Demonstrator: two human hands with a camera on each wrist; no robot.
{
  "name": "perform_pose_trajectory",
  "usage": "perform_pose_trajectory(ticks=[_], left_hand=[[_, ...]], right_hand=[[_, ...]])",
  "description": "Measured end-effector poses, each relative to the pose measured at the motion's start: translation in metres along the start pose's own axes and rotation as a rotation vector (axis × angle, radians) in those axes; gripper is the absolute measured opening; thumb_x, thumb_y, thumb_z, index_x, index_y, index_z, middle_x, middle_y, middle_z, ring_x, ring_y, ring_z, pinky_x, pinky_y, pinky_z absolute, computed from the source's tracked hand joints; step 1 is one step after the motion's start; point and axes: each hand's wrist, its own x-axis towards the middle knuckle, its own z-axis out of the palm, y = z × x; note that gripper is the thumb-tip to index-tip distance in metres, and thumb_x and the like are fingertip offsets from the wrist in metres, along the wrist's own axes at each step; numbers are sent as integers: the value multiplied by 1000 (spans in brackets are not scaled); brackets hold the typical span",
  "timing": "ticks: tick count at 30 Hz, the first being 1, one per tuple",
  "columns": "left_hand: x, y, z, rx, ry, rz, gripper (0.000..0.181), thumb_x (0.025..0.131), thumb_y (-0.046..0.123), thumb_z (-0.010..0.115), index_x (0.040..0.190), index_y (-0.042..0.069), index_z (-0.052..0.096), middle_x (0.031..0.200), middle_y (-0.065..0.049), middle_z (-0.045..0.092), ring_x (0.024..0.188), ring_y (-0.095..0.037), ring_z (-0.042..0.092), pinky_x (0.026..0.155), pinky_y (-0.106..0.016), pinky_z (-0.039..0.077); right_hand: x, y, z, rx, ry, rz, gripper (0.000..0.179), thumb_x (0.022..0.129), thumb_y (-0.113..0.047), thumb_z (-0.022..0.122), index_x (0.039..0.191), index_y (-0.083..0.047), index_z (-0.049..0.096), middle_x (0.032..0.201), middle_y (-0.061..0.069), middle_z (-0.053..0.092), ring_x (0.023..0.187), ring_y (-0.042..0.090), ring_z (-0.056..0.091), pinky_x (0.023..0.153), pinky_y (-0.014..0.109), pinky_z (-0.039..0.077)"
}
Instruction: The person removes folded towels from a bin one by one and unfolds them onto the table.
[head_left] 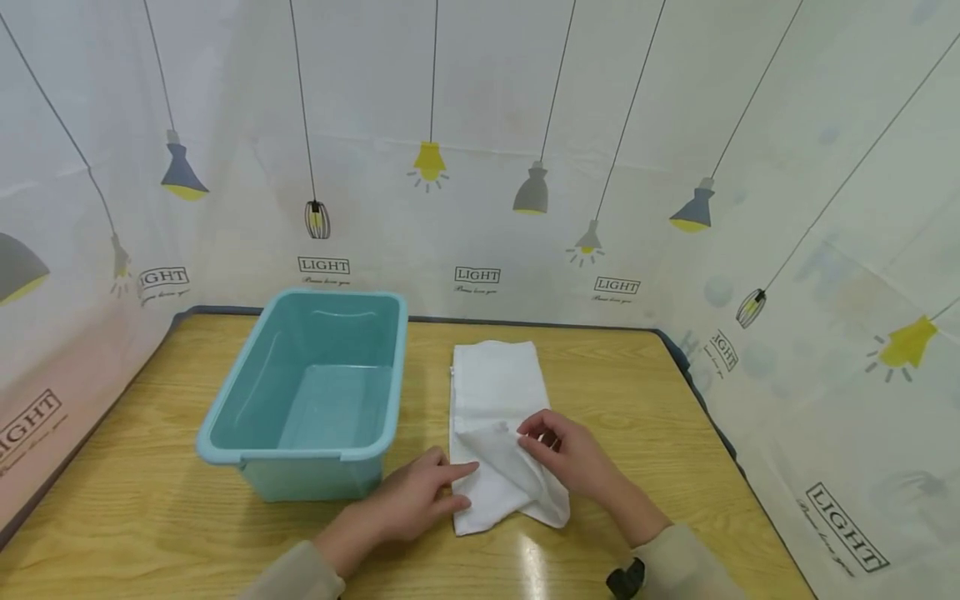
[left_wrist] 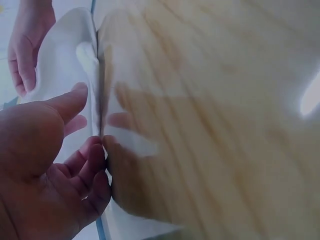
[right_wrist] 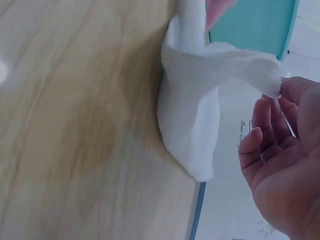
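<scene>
A white towel (head_left: 498,379) lies folded in a long strip on the table, its near end partly lifted and creased. My right hand (head_left: 568,454) pinches a corner of it between thumb and fingertips; in the right wrist view that raised corner (right_wrist: 255,72) stretches away from the rest of the towel. On the towel's near left edge my left hand (head_left: 416,500) rests with its index finger extended. The left wrist view has the thumb spread apart and the other fingers (left_wrist: 92,172) loosely bent at the table surface.
A light blue plastic tub (head_left: 397,387) stands left of the towel, close to my left hand. The wood-patterned table (head_left: 630,392) is bordered at the back and sides by a white curtain (head_left: 480,225) printed with lamps.
</scene>
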Motion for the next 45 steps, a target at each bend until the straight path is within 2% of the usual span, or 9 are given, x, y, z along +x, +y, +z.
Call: perform_pose_trajectory(ticks=[4, 9, 13, 19, 24, 37, 41, 45], left_hand=[[5, 3, 1, 24, -14, -31, 56, 103, 40, 78, 155, 25, 65, 99, 3, 49, 75, -8, 45, 65, -24, 41], [8, 4, 1, 46, -24, -56, 58, 101, 42, 80, 154, 26, 66, 98, 3, 47, 74, -10, 43, 63, -25, 39], [8, 5, 1, 39, -27, -63, 58, 100, 42, 81, 154, 25, 66, 98, 3, 47, 73, -11, 43, 63, -25, 39], [7, 5, 2, 28, -14, -63, 59, 98, 40, 83, 153, 24, 68, 98, 3, 46, 73, -11, 43, 63, -26, 38], [6, 6, 2, 22, -10, -55, 60, 97, 41, 84, 152, 24, 68, 97, 3, 46, 73, -11, 43, 62, -26, 38], [8, 8, 0, 23, -24, -88, 61, 97, 41, 85, 152, 24, 68, 97, 1, 46, 73, -13, 43, 61, -27, 38], [9, 8, -1, 34, -26, -89, 61, 97, 41, 85, 152, 23, 68, 97, 1, 46, 73, -13, 44, 61, -27, 38], [9, 10, -1, 34, -26, -92, 61, 96, 40, 85, 152, 22, 68, 97, 0, 46, 73, -13, 43, 61, -27, 38]], right_hand=[[-2, 7, -10, 25, 29, 39, 16, 108, -22, 72, 123, -17, 73, 100, -1, 69, 80, 9, 60, 71, 24, 53], [-6, 20, -23, 10, 62, -37, 28, 110, -16, 67, 138, -19, 73, 102, 2, 65, 80, 8, 58, 71, 24, 53], [-11, 30, -33, -28, 103, -68, 27, 112, -13, 64, 136, -19, 76, 102, 1, 62, 81, 7, 56, 72, 24, 52], [-21, 41, -48, -16, 125, 33, 23, 111, -19, 66, 133, -16, 74, 103, 3, 62, 80, 8, 55, 69, 25, 51], [-33, 50, -60, -25, 162, 84, 22, 110, -19, 68, 132, -13, 71, 98, 4, 61, 76, 9, 54, 67, 25, 49], [-85, 66, -92, -56, 259, 192, 22, 107, -17, 73, 127, -9, 69, 96, 2, 63, 73, 9, 53, 65, 24, 49], [-98, 71, -98, -66, 274, 220, 21, 106, -16, 75, 123, -7, 68, 96, 3, 64, 73, 8, 55, 65, 25, 50], [-108, 73, -106, -81, 243, 273, 22, 104, -16, 78, 118, -5, 66, 95, 3, 64, 74, 8, 58, 66, 25, 52]])
